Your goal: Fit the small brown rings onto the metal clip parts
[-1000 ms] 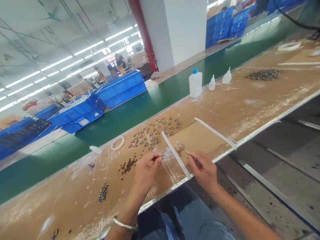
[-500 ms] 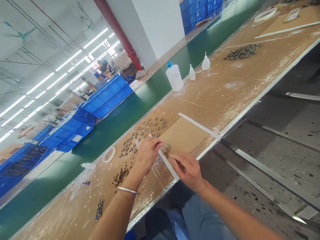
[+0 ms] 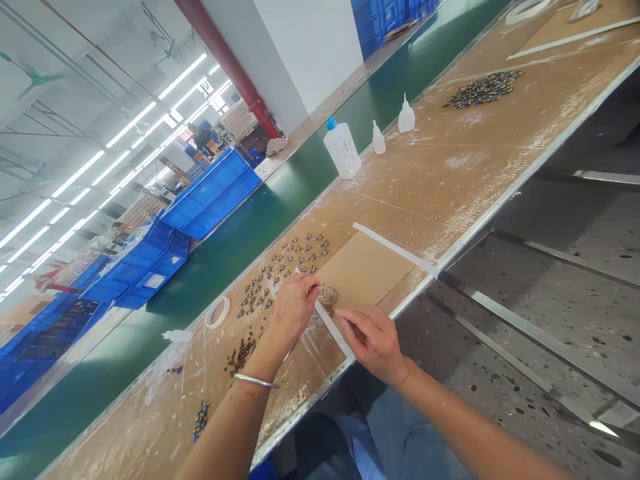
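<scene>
Over the left end of a cardboard sheet [image 3: 367, 267], my left hand [image 3: 296, 303] is closed in a pinch at the rim of a small round clear container [image 3: 329, 297]. Whatever sits between its fingertips is too small to make out. My right hand [image 3: 373, 339] hovers just right of the container, thumb and forefinger drawn together; what they hold, if anything, cannot be made out. Beyond my left hand lie many small blue-and-gold pieces [image 3: 273, 270] spread in rows. A heap of small brown bits [image 3: 241, 355] lies left of my left wrist.
A blue-capped bottle [image 3: 343, 150] and two small nozzle bottles, one a white squeeze bottle [image 3: 407, 115], stand along the far table edge. A tape roll [image 3: 218, 312] lies at left. A pile of blue-and-gold pieces [image 3: 483, 90] lies far right. Beyond runs a green conveyor belt [image 3: 285, 193].
The view has shifted slightly. Both hands keep nearly the same pose, with the right fingertips a little closer to the clear container.
</scene>
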Motion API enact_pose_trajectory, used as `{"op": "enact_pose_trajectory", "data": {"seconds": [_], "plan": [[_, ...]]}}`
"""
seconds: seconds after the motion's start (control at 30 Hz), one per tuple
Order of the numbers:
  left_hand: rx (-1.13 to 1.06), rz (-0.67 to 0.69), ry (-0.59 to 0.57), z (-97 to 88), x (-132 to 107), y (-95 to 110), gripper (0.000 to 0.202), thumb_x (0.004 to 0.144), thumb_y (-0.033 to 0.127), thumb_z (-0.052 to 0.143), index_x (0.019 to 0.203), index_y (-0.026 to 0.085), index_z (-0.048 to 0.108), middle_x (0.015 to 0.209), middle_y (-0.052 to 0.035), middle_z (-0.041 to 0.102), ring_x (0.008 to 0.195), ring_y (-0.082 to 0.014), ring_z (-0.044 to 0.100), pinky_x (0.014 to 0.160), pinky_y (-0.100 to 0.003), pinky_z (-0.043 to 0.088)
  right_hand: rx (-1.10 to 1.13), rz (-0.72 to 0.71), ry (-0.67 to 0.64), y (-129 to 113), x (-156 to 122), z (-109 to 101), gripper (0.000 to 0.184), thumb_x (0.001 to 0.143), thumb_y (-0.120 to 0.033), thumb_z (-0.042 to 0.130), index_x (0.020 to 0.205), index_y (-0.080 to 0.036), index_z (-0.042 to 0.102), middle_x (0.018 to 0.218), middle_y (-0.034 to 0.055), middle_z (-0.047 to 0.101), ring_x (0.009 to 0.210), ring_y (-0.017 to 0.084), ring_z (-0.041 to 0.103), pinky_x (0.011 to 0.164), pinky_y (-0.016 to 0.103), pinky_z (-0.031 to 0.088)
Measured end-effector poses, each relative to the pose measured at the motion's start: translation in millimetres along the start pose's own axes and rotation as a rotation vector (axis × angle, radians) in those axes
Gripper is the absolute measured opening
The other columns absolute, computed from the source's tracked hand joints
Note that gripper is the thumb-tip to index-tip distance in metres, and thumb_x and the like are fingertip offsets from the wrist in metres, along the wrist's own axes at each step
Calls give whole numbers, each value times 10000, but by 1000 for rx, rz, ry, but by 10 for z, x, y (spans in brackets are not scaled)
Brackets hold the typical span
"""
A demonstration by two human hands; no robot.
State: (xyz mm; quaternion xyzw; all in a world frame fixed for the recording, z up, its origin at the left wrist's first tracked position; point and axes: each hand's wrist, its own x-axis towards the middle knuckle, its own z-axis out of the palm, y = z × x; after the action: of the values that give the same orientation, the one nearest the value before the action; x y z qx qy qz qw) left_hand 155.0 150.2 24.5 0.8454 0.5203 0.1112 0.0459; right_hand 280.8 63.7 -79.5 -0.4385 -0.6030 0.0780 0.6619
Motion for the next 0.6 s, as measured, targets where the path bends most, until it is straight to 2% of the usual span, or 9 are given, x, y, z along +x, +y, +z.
{"op": "enact_pose_trajectory", "data": {"seconds": [0.17,0.27,0.37,0.43,0.53,0.6], "plan": [[-63,-55,24,-81,-58,59,155,812,152,625,714,220,724,757,-29,710,783,-204,618,731,-317,427,-25,-3,5,-3,2,-8,196,900,-103,524,999,-200,662,764,31,705,672,145,626,627,283,484],[-310,-240,88,-229,-243,78,111,800,227,645,745,217,742,765,-22,728,750,-196,635,717,-310,445,-34,-3,7,-15,5,-21,206,903,-116,524,1006,-208,676,781,35,713,684,147,645,644,284,506],[-749,-484,187,-357,-600,40,102,711,296,745,722,195,753,717,-22,720,702,-175,622,692,-283,459,-29,2,12,-36,-10,-25,209,900,-124,540,1022,-215,683,808,39,720,697,150,663,671,284,528],[-942,-590,268,-398,-911,-23,145,665,310,796,723,182,760,699,-19,711,680,-151,605,680,-259,461,-15,14,14,-46,-30,-32,214,896,-123,556,1037,-223,683,840,43,725,718,156,672,696,287,534],[-1101,-736,402,-409,-1429,-160,177,645,299,831,747,168,771,676,-12,696,658,-121,591,682,-236,459,0,31,-2,-37,-76,-73,197,894,-151,588,1035,-247,687,869,39,732,746,163,684,749,291,532],[-1154,-824,496,-408,-1787,-267,195,638,300,843,745,154,770,670,-16,688,661,-118,593,692,-235,464,-81,43,-17,-24,-120,-107,156,909,-202,584,1004,-262,693,841,37,732,725,152,685,735,276,525]]}}
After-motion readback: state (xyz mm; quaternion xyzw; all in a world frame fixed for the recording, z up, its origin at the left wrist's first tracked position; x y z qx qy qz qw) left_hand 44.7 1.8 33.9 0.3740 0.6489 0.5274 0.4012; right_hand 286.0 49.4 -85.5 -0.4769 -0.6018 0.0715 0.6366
